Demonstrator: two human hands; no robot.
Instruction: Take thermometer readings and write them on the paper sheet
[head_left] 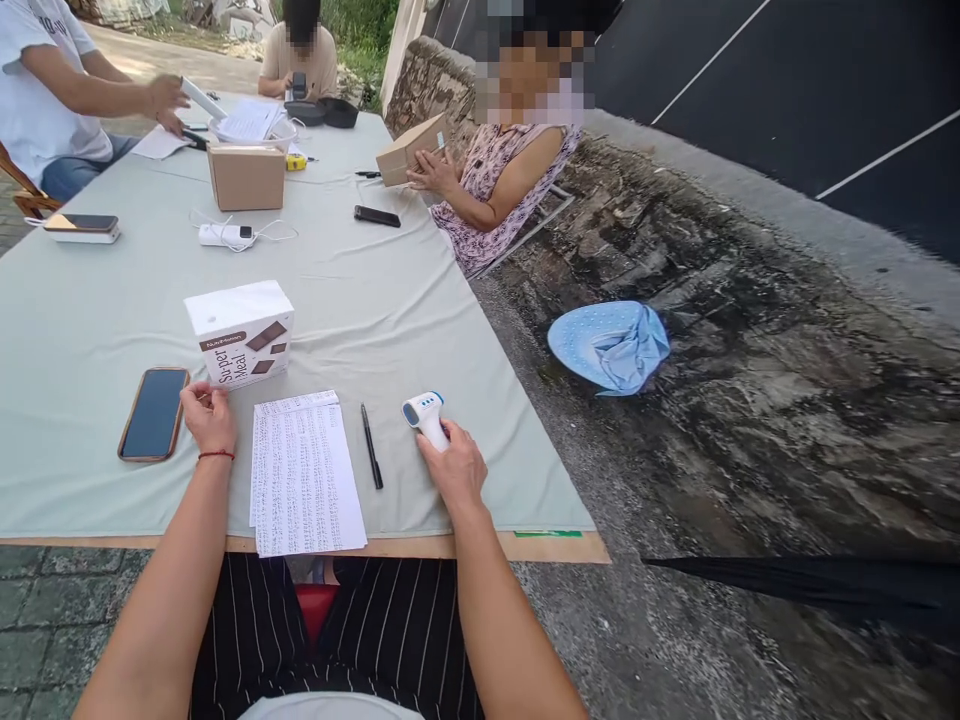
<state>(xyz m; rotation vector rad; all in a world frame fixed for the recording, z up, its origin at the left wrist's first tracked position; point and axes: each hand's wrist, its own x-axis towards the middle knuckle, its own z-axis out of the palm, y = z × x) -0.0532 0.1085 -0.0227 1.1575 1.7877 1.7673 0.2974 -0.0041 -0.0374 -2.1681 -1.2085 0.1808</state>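
My right hand [456, 465] is wrapped round the handle of a white and blue infrared thermometer [426, 415], resting at the table's right side. My left hand [210, 418], with curled fingers, lies at the lower front corner of a white box [241, 335] printed with brown bars. Whether it grips anything is hidden. Left of that hand lies a phone [154, 414] in a brown case, its screen dark. Between my hands are sheets of paper [307, 480] covered in handwriting, overhanging the table's front edge. A black pen [371, 447] lies beside them, nearer the thermometer.
The table [420, 330] has a pale cloth. Farther back are a cardboard box [247, 180], a white device with cables [225, 236], a dark phone [376, 216] and a power bank [81, 229]. Three people sit around; one holds another carton [405, 155]. A blue hat [609, 347] lies right.
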